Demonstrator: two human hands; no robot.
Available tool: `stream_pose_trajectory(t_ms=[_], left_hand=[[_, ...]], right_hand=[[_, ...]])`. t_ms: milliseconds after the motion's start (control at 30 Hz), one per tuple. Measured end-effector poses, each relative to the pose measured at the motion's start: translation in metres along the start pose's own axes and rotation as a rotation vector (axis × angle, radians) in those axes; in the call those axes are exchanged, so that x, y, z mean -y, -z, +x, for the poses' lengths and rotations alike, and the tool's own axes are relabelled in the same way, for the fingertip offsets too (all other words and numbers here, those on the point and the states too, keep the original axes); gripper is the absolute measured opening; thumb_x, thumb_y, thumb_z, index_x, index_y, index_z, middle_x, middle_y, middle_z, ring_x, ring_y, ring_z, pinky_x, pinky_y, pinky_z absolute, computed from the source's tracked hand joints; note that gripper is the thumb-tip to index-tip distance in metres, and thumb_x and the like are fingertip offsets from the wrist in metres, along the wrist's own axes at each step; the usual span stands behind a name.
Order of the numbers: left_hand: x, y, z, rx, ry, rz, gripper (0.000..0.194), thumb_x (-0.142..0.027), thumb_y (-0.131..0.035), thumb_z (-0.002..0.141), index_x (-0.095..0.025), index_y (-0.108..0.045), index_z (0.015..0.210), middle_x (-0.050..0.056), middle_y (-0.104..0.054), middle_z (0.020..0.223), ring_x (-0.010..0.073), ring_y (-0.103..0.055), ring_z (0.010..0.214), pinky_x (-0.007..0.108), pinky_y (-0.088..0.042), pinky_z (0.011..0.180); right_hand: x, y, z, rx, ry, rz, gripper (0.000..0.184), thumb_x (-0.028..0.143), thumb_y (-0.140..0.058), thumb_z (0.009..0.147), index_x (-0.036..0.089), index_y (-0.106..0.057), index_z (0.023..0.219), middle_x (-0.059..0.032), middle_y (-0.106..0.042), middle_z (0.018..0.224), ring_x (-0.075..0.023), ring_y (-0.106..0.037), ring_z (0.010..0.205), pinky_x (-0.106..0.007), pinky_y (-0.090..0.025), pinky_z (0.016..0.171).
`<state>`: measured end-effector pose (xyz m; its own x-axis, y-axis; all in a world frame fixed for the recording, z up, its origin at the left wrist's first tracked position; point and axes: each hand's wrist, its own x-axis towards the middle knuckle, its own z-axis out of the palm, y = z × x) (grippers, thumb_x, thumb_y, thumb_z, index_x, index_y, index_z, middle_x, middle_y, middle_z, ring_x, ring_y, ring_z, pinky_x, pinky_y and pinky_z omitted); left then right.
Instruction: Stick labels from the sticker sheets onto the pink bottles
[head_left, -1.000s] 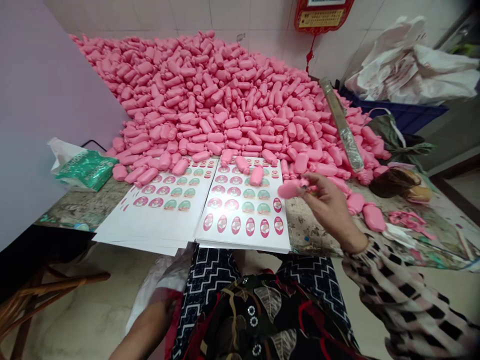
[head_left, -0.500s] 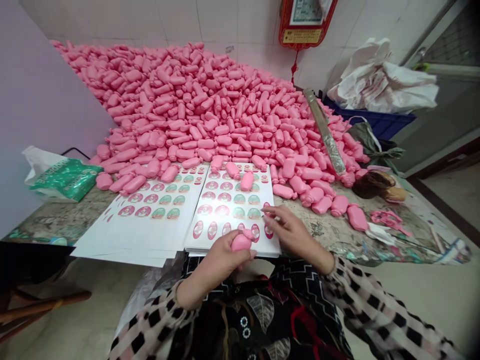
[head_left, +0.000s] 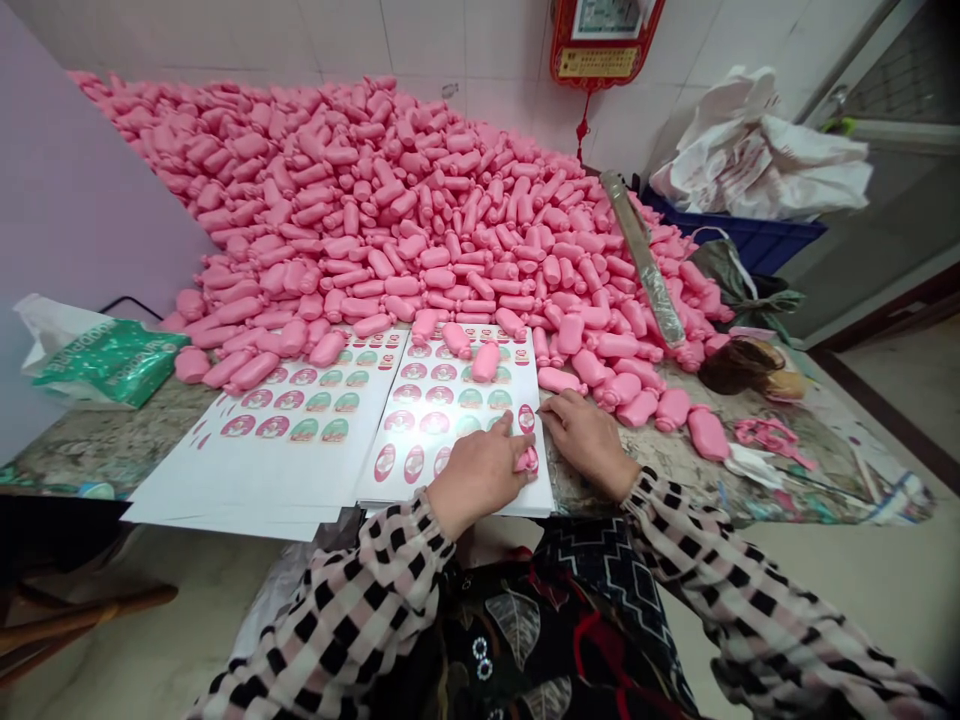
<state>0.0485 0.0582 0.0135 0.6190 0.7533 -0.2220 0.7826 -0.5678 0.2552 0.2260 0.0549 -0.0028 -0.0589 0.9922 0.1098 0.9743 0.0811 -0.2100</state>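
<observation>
Two stacks of sticker sheets lie side by side on a worn, paint-spattered table [head_left: 97, 450] — the left stack [head_left: 247, 490] and the right stack [head_left: 457, 400]; the left hand [head_left: 480, 475] has its fingers curled shut around one pink capsule-shaped piece [head_left: 526, 460], mostly hidden, over the right stack; the right hand [head_left: 589, 440] lies open, its fingers [head_left: 553, 408] spread flat at that stack's right edge, just beside one oval sticker [head_left: 526, 418]; three more pink pieces [head_left: 486, 362] rest at the right stack's far end; behind rises one pink heap [head_left: 360, 200], too many to count; one foil-wrapped tube [head_left: 643, 258] lies across it.
</observation>
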Motion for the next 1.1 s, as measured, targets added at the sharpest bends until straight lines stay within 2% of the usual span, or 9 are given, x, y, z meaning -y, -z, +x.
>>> stream_pose_trajectory(t_ms=[133,333,600,733,900,1100], left_hand=[[0.002,0.001,-0.002,-0.011,-0.036,0.026,0.052,-0.054,-0.043,0.082,-0.034,-0.044,0.130,0.007,-0.031,0.145,0.0272,-0.061,0.096,0.039,-0.046,0.081],[0.000,0.003,-0.001,-0.006,-0.040,0.037,0.052,-0.054,-0.044,0.082,-0.036,-0.043,0.131,0.009,-0.029,0.147,0.0295,-0.061,0.098,0.041,-0.046,0.081],[-0.002,0.008,0.001,0.050,-0.016,0.020,0.056,-0.054,-0.048,0.080,-0.038,-0.040,0.133,0.010,-0.021,0.150,0.0333,-0.058,0.103,0.044,-0.044,0.082],[-0.002,0.008,0.001,0.050,-0.019,0.017,0.056,-0.053,-0.048,0.080,-0.038,-0.039,0.133,0.011,-0.020,0.150,0.0339,-0.058,0.104,0.045,-0.043,0.083],[-0.002,0.007,0.002,0.052,-0.011,0.020,0.056,-0.053,-0.047,0.080,-0.039,-0.039,0.133,0.010,-0.019,0.151,0.0337,-0.057,0.106,0.045,-0.043,0.084],[-0.004,0.008,0.002,0.044,-0.011,0.028,0.059,-0.052,-0.048,0.080,-0.035,-0.037,0.136,0.012,-0.022,0.150,0.0335,-0.055,0.109,0.045,-0.042,0.086]], right_hand=[[-0.004,0.003,0.004,0.024,0.021,-0.017,0.026,0.030,-0.040,0.090,0.024,-0.064,0.097,-0.0044,-0.064,0.099,-0.0166,-0.059,0.079,-0.026,-0.034,0.059],[-0.012,0.007,0.010,0.077,0.099,0.038,0.023,0.028,-0.045,0.088,0.023,-0.066,0.096,-0.0037,-0.065,0.099,-0.0165,-0.059,0.085,-0.025,-0.036,0.064],[-0.019,0.002,0.013,0.093,0.088,0.178,0.019,0.028,-0.048,0.085,0.023,-0.065,0.094,-0.0022,-0.067,0.098,-0.0171,-0.059,0.086,-0.026,-0.039,0.068],[-0.016,0.004,0.013,0.094,0.056,0.138,0.019,0.030,-0.048,0.085,0.023,-0.063,0.095,-0.0027,-0.067,0.094,-0.0177,-0.059,0.084,-0.026,-0.037,0.064],[-0.013,0.009,0.014,0.099,0.086,0.055,0.018,0.028,-0.048,0.085,0.022,-0.064,0.091,-0.0036,-0.064,0.096,-0.0159,-0.058,0.080,-0.025,-0.033,0.059],[-0.015,0.014,0.018,0.152,0.111,0.101,0.017,0.029,-0.049,0.084,0.021,-0.064,0.086,-0.0034,-0.065,0.091,-0.0160,-0.058,0.081,-0.024,-0.036,0.064]])
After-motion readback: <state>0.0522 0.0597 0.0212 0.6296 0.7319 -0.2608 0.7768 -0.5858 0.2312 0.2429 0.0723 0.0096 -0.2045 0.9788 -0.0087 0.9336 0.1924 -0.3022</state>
